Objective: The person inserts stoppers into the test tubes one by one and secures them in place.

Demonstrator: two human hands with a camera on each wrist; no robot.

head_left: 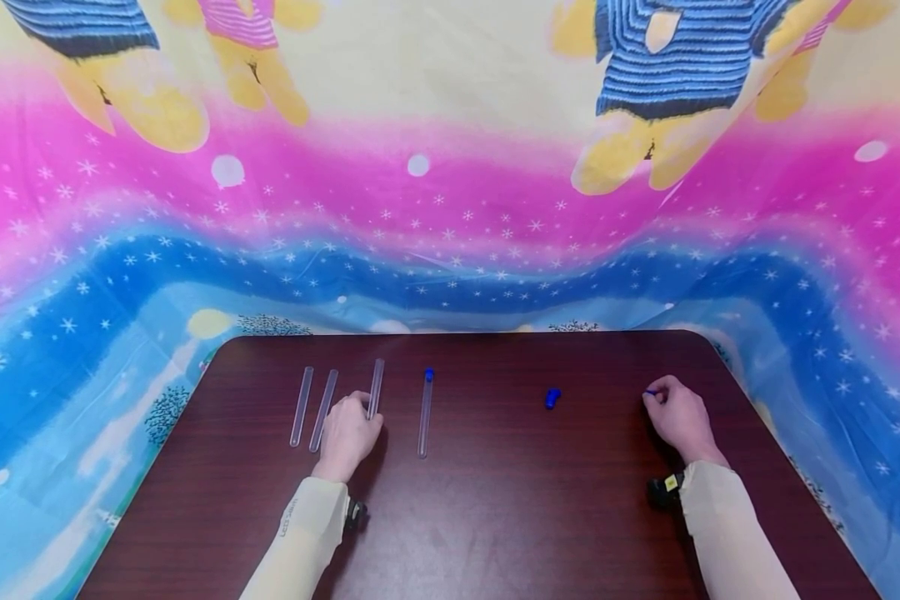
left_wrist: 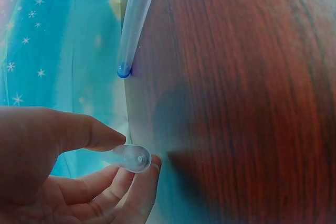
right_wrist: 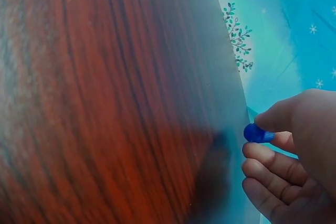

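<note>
Between thumb and fingers, my left hand [head_left: 350,431] pinches a clear test tube [head_left: 376,385]; its rounded end faces the camera in the left wrist view. Two more uncapped test tubes lie on the table by that hand, one left test tube [head_left: 302,407] and one test tube [head_left: 325,408] just beside the fingers. To the hand's right lies a test tube [head_left: 424,421] with a blue stopper [head_left: 429,375] in its far end. Off to the right, my right hand [head_left: 679,417] pinches a small blue stopper [right_wrist: 257,134] above the table.
Other blue stoppers [head_left: 552,398] lie close together between the hands; their number is hard to tell. The dark wood table [head_left: 495,508] has rounded far corners. A patterned cloth [head_left: 450,192] hangs behind and around it.
</note>
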